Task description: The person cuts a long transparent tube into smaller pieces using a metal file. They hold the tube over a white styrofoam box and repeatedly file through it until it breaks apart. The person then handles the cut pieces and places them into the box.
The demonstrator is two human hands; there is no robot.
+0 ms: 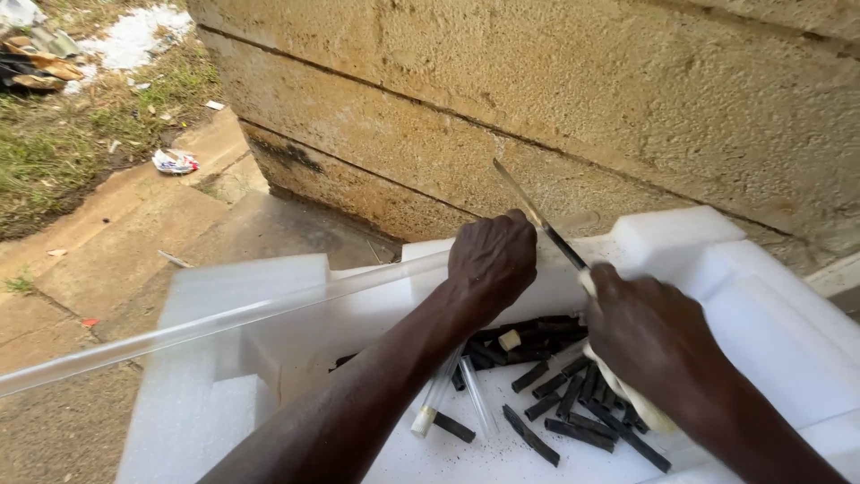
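On my far left lie grass (45, 152) and scraps of litter (175, 161), then a concrete step (134, 242) that runs up to a rough stone wall (537, 90). In front of the wall sits a white foam block (717, 296) that serves as my worktop, with raised edges and a sunken middle. A long clear tube (224, 318) slants in from the lower left across the foam's rim. My left hand (491, 260) is closed around that tube and presses it down on the foam edge. Below it, in the hollow, lie short black sticks (573, 403) scattered in a heap, with a few short clear tube pieces (439, 394) beside them. My right hand (649, 345) is closed on the pale handle of a knife (537, 220). Its thin blade points up and to the left, toward the wall, crossing just beside my left hand's knuckles.
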